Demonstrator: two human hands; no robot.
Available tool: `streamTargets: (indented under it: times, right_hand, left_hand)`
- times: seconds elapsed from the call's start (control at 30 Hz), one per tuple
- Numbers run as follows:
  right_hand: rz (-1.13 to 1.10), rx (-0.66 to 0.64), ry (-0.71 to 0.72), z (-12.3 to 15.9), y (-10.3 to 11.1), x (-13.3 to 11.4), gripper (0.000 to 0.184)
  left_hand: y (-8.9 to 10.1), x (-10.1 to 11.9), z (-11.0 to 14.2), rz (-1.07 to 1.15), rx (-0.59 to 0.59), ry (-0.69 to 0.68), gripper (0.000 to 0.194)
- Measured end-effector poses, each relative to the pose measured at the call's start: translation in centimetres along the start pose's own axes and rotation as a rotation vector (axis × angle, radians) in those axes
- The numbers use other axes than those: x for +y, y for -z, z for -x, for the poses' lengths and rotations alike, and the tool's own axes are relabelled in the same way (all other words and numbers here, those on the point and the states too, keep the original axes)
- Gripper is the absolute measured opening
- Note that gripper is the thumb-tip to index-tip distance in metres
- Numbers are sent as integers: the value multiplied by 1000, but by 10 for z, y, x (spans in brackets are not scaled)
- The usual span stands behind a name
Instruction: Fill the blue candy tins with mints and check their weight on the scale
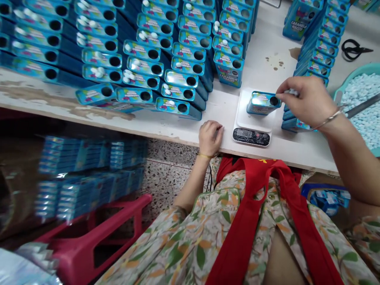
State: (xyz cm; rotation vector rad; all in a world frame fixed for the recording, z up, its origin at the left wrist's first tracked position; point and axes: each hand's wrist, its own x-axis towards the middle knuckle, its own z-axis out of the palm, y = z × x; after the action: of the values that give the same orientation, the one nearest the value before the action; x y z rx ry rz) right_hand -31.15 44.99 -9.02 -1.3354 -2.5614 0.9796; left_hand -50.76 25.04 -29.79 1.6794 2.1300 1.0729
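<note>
A blue tin [261,103] with a round hole in its top stands on a small white scale [252,128] near the table's front edge. My right hand [305,101] hovers at the tin's right side, fingers pinched on small white candies right beside the hole. My left hand [210,137] rests curled on the table edge just left of the scale, holding nothing that I can see.
Rows of blue tins [166,59] with holes cover the table's back left; more stand stacked at the right [320,47]. A teal basin of pale blue candies [362,107] sits far right, black scissors [353,49] behind it. A red stool [97,237] stands below left.
</note>
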Motion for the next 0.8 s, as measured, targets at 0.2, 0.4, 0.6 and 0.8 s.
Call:
streamTargets:
  times: [0.2, 0.4, 0.6, 0.8]
  right_hand:
    - [-1057, 33, -364, 40, 5, 16, 25]
    - [-1336, -9, -752, 100, -54, 64, 32]
    - [-1334, -71, -854, 132, -96, 75, 41]
    - [-1318, -29, -771, 129, -103, 72, 45]
  left_hand:
    - [1, 2, -1, 12, -20, 29, 15]
    - [1, 1, 0, 7, -7, 15, 16]
    - [0, -1, -2, 16, 35, -43, 18]
    - [-2, -4, 2, 18, 21, -18, 17]
